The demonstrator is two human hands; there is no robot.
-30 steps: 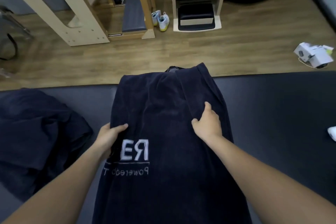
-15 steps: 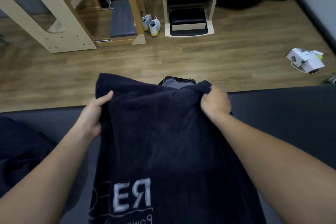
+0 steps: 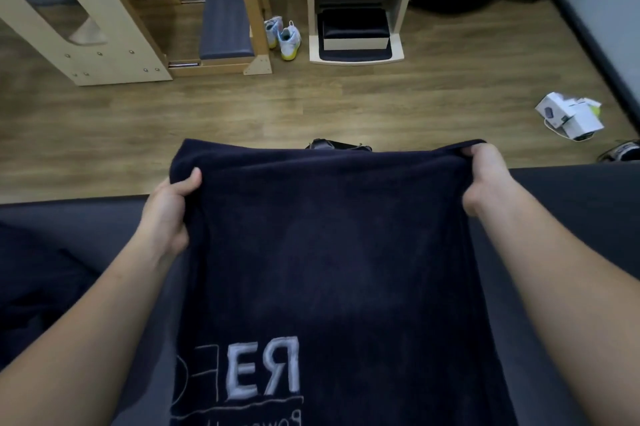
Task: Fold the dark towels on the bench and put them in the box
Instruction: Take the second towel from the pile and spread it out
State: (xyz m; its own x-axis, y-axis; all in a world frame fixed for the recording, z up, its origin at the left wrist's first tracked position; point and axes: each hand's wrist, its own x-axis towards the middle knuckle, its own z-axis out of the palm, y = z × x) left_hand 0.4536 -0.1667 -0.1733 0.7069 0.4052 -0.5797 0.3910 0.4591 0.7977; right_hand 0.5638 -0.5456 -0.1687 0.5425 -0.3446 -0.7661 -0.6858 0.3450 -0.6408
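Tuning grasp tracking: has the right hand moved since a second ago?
Yes. The right hand went forward and rightward: then on the middle of the towel, well short of the far edge of the bench, now gripping the towel's far corner at that edge.

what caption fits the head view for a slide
Left hand and right hand hold the far edge of a dark towel stretched wide over the bench.

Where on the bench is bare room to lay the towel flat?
Bare bench lies right of the right hand, up to its far edge. A narrower strip sits left of the left hand; nearer, the dark heap crowds it.
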